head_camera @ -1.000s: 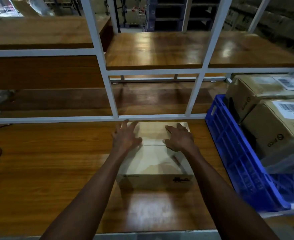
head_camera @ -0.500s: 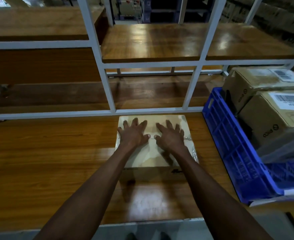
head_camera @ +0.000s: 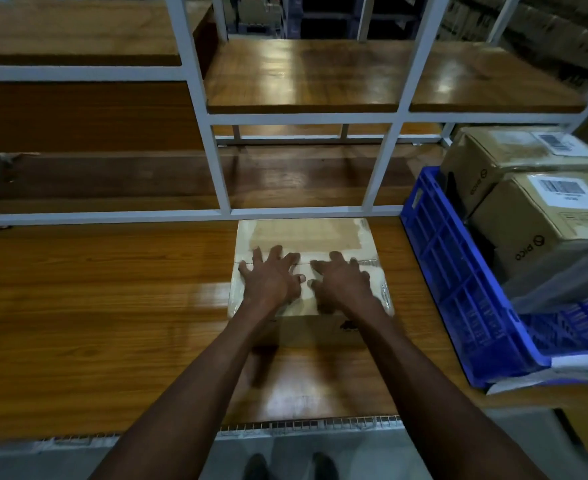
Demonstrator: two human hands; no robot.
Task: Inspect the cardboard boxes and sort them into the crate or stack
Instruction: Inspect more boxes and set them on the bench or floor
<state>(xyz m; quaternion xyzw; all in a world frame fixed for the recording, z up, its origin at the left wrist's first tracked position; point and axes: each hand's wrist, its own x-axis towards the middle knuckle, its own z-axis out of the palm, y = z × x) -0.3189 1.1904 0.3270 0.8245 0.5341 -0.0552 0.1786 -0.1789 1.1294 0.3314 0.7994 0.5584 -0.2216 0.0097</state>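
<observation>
Lying flat on the wooden table [head_camera: 95, 323], a taped cardboard box [head_camera: 306, 237] is pressed from above by the left hand [head_camera: 271, 280] and the right hand [head_camera: 342, 284], set side by side with fingers spread and straight, nothing being gripped. To the right of the right hand, a blue crate [head_camera: 458, 299] is seen holding two labelled boxes [head_camera: 542, 233]. Beyond the fingertips, a white shelf frame [head_camera: 223, 213] is met by the box's far edge.

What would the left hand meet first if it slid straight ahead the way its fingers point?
Probably the white frame rail just beyond the cardboard box; the left hand lies flat there. Depth is uncertain.
</observation>
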